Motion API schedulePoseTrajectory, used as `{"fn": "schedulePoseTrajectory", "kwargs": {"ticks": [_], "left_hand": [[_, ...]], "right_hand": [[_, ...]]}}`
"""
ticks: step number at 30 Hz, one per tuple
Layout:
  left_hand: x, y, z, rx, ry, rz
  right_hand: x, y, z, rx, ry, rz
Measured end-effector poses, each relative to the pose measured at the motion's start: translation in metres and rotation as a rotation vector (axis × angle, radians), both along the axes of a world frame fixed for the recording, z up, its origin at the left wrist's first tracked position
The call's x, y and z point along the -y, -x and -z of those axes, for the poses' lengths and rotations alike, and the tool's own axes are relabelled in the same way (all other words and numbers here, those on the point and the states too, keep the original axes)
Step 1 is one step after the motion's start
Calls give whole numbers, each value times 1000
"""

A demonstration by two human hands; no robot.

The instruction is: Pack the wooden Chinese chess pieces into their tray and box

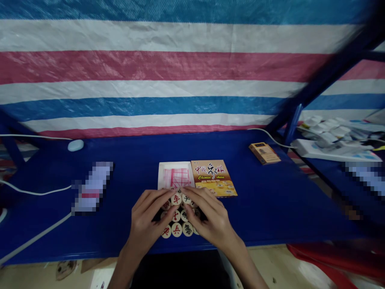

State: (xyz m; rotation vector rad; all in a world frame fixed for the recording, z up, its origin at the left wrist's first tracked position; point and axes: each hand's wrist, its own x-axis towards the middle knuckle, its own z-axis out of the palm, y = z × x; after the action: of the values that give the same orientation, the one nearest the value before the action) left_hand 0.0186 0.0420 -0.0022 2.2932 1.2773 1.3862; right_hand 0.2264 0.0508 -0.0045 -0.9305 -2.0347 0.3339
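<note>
Several round wooden Chinese chess pieces (pixel 177 230) with red and black characters are grouped before me, some raised above others. With thumb and fingers, my left hand (pixel 150 212) closes around a piece with a red character (pixel 176 199) near the top of the group. Close beside it, my right hand (pixel 209 214) closes on a piece with a black character (pixel 186 198). My fingers hide part of the group. Just behind lies an open white box tray (pixel 161 170) with a folded red-lined sheet (pixel 177 176) inside. The printed Chinese chess lid (pixel 214 172) touches its right side.
The pieces rest on a blue table (pixel 129 148). A blurred-out phone (pixel 93 186) with a white cable lies left, and a small pale rounded object (pixel 75 145) behind it. A yellow-brown card box (pixel 264 153) and a white power strip (pixel 333 150) are right. Striped sheeting (pixel 180 66) hangs behind.
</note>
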Motion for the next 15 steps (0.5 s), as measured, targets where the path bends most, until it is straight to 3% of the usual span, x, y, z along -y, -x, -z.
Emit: {"fn": "schedulePoseTrajectory", "kwargs": {"ticks": [15], "left_hand": [[1, -1, -4, 70, 37, -4]], "right_hand": [[4, -4, 5, -91, 45, 30]]}}
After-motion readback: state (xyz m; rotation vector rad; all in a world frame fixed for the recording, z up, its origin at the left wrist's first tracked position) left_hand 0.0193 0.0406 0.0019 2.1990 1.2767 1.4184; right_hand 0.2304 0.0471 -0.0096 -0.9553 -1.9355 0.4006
